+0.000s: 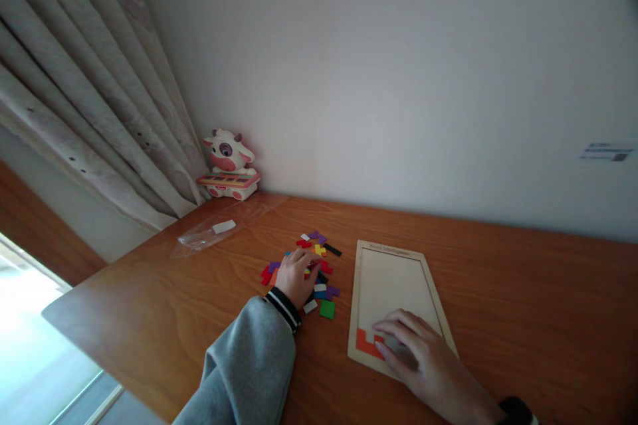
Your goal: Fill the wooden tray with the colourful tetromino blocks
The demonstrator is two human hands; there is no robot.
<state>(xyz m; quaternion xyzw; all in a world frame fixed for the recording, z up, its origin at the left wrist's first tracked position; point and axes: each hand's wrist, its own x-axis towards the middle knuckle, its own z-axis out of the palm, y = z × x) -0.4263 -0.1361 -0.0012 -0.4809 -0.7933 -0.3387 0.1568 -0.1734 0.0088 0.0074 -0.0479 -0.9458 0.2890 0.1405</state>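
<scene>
A wooden puzzle tray (pixel 393 279) lies on the desk, mostly bare inside, with an orange piece (pixel 365 344) set in its near left corner. My right hand (pixel 423 355) rests flat in the tray's near end, fingers stretched out beside the orange piece. To the tray's left lies a scatter of coloured puzzle pieces (pixel 321 272). My left hand (pixel 298 277), in a grey sleeve with a striped cuff, lies on that pile with its fingers curled down over the pieces; whether it grips one is hidden.
A clear plastic bag (pixel 209 234) with a white label lies toward the back left. A cow-shaped toy keyboard (pixel 228 166) stands in the corner by the curtain (pixel 100 93). The desk's left edge (pixel 74 339) drops off beside a bright window.
</scene>
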